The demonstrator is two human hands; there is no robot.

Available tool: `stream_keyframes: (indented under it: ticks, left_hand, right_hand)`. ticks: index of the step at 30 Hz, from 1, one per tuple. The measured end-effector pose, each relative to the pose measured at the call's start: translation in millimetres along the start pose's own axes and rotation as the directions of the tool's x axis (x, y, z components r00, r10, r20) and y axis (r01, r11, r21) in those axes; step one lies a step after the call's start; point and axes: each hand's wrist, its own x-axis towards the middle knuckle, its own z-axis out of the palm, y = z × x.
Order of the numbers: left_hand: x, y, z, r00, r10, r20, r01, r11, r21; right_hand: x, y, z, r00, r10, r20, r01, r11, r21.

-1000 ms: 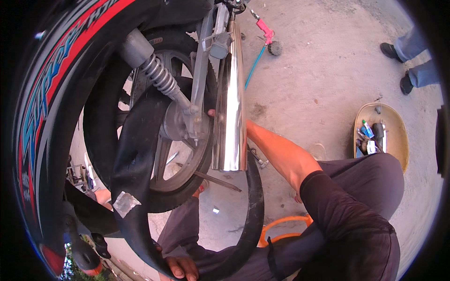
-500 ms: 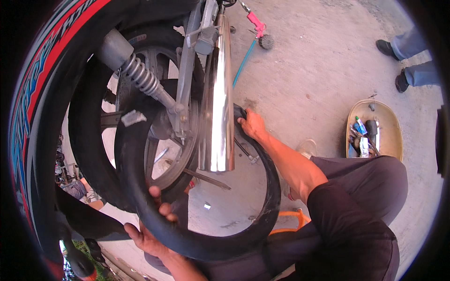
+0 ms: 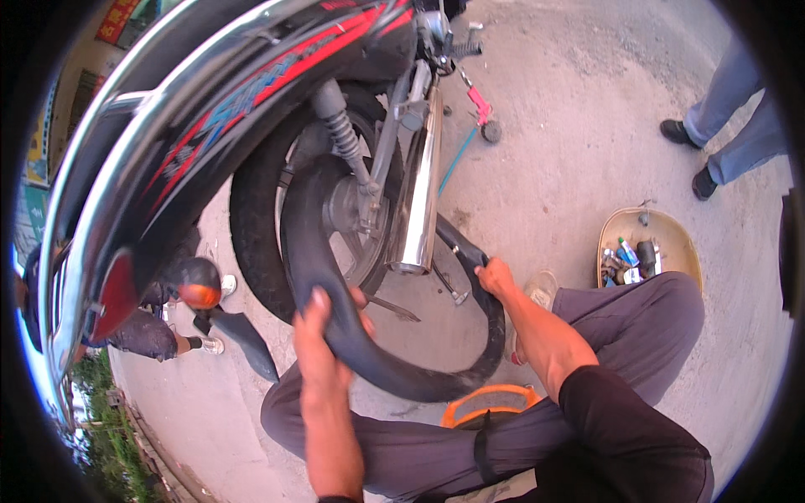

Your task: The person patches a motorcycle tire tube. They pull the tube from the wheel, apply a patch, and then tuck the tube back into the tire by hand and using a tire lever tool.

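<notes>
Your left hand [image 3: 324, 352] has fingers curled around the black inner tube [image 3: 402, 374]; your right hand [image 3: 496, 277] grips its right side. Chrome exhaust [image 3: 417, 197] sits between your two sets of fingers.

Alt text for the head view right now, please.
The wearer's left hand and right hand grip a looped black rubber tube beside the rear wheel of a motorcycle. The tube runs partly behind a chrome exhaust; a tan bin of small items sits at right.

The black inner tube [image 3: 411, 379] (a smooth loop) passes behind the muffler [image 3: 418, 189].
</notes>
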Motion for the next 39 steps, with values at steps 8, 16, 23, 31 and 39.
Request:
stream_keyframes:
  ticks: [8, 16, 23, 31, 39]
  left_hand:
    - [96, 48, 23, 0.982, 0.022, 0.185, 0.017, 0.979, -0.202]
    - [-39, -85, 32, 0.963, 0.219, 0.157, -0.217, 0.976, -0.035]
    - [104, -25, -15, 0.992, 0.122, 0.008, -0.122, 0.982, 0.141]
    - [13, -67, 34, 0.947, 0.253, 0.198, -0.272, 0.959, 0.075]
    - [3, -1, 5, 0.947, 0.321, 0.024, -0.319, 0.945, -0.068]
  right_hand:
    - [-68, 55, 28, 0.975, 0.151, 0.163, -0.141, 0.988, -0.069]
    - [-36, 158, 61, 0.995, -0.025, 0.1, 0.049, 0.97, -0.238]
    - [-113, 85, 55, 0.442, 0.284, 0.851, -0.595, 0.803, 0.041]
    - [-145, 54, 12, 0.907, -0.047, 0.418, 0.07, 0.997, -0.039]
    - [-148, 17, 14, 0.594, -0.452, 0.665, 0.698, 0.7, -0.148]
